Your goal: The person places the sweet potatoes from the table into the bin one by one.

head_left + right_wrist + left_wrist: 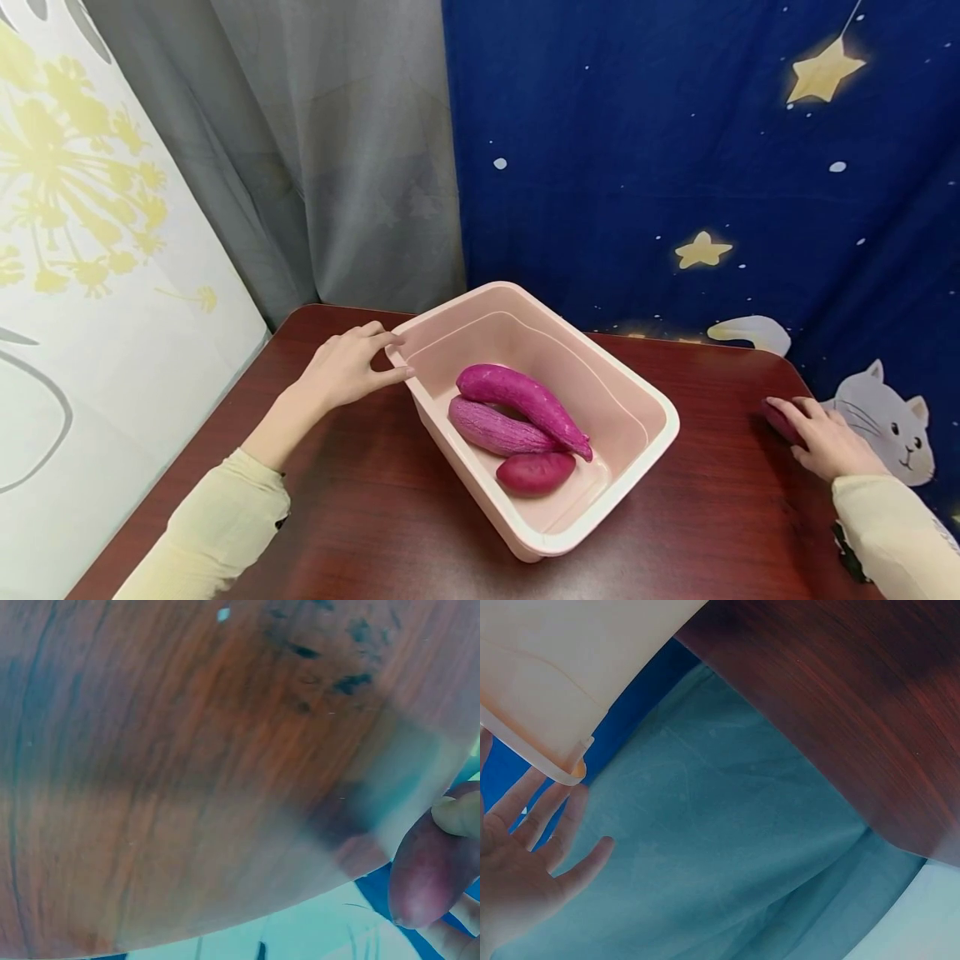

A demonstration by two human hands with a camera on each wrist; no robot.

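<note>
A pale pink plastic tub (652, 417) stands on the table, turned at an angle. Inside lie a long curved magenta sweet potato (517, 392), a wrinkled purple sweet potato (495, 429) and a short red sweet potato (536, 473). My left hand (352, 367) touches the tub's rim at its far left corner; in the left wrist view its fingers are spread and reach behind the rim. At the table's right edge, my right hand (828, 437) grips another reddish sweet potato (427, 874), with the thumb on top and fingers beneath. That hand is partly cut off in the right wrist view.
The dark red wooden table (360, 500) has rounded far corners. Behind it hang a grey curtain (375, 167) and a blue curtain with stars (600, 167). A white patterned cloth (112, 333) hangs along the left side.
</note>
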